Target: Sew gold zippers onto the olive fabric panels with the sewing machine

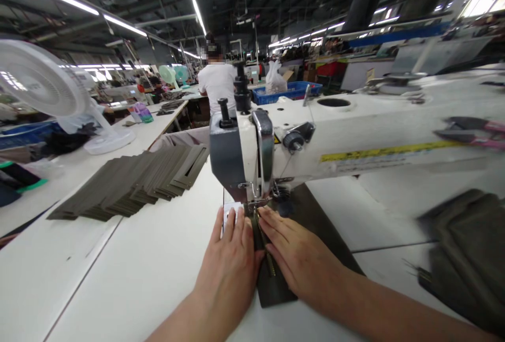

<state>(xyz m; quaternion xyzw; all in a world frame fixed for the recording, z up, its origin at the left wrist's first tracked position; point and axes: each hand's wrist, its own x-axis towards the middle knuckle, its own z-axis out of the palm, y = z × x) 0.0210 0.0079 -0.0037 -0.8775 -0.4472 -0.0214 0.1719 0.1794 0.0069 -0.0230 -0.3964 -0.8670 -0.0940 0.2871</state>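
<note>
A white sewing machine [355, 126] stands before me, its needle and presser foot [255, 205] low over the bed. Under the foot runs a dark olive panel [276, 292] with a brass-toothed zipper [270, 264] along it. My left hand [231, 258] lies flat just left of the zipper, fingers stretched toward the foot and thumb at the panel's edge. On the zipper's right side, my right hand [298, 250] presses the panel, its fingers straight and close together, fingertips beside the foot. Neither hand is wrapped around anything.
Overlapping olive pieces [134, 179] lie in a row on the white table [158, 258] at left. A white fan [39, 79] stands behind them. More dark pieces [469, 258] lie at right. Pink-handled snips [469, 131] rest on the machine arm. A person [216, 79] is ahead.
</note>
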